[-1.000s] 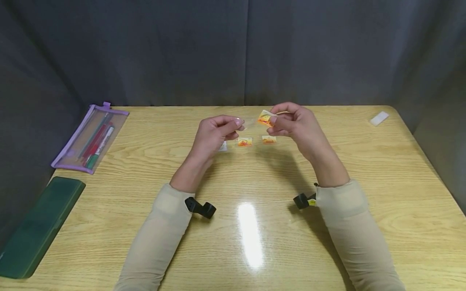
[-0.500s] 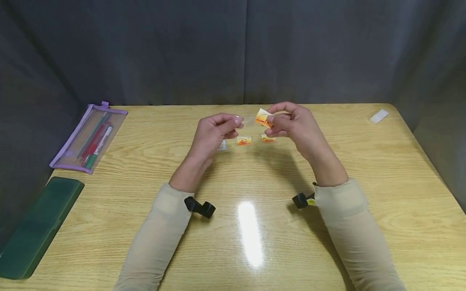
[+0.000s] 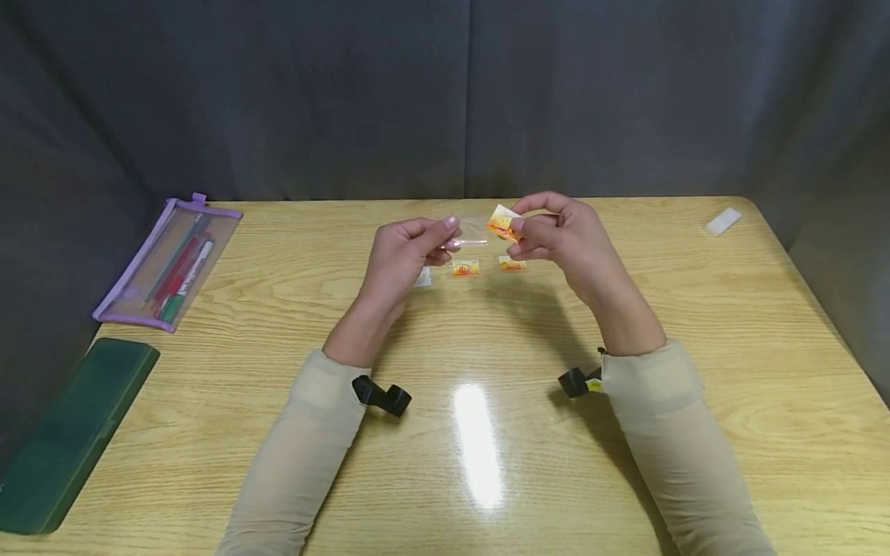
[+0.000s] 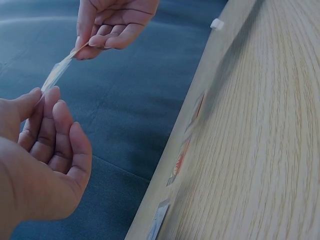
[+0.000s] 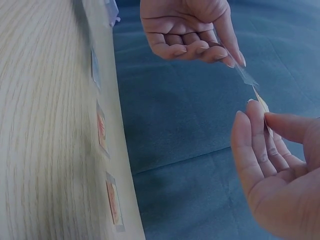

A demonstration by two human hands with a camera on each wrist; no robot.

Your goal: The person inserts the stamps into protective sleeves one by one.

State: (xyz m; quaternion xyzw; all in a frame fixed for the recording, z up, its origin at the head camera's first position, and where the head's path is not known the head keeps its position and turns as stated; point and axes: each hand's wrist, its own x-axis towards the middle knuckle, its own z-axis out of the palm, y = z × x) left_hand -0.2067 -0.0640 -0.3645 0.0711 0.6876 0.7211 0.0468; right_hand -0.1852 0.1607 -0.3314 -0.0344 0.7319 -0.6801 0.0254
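Note:
Above the far part of the table, my left hand (image 3: 406,255) pinches a small clear plastic sleeve (image 3: 476,232) between thumb and fingers. Facing it, my right hand (image 3: 570,243) pinches a small stamp-sized picture card (image 3: 501,221), yellow and orange with a pale edge. In the right wrist view the card (image 5: 260,100) and the sleeve's open-looking end (image 5: 246,76) are very close; whether they touch I cannot tell. Below the hands lie two similar orange cards (image 3: 465,269) in clear sleeves, and a pale one (image 3: 423,278) partly hidden by my left hand.
At the far left lies a purple-edged mesh pouch (image 3: 132,317) with pens inside. A green flat case (image 3: 76,432) is nearer on the left. A small white block (image 3: 723,222) lies at the far right. Dark curtains (image 3: 348,100) hang behind the table.
The sleeve in my left hand has turned and now shows more of its shiny face. The card in my right hand has shifted slightly left, nearer the sleeve.

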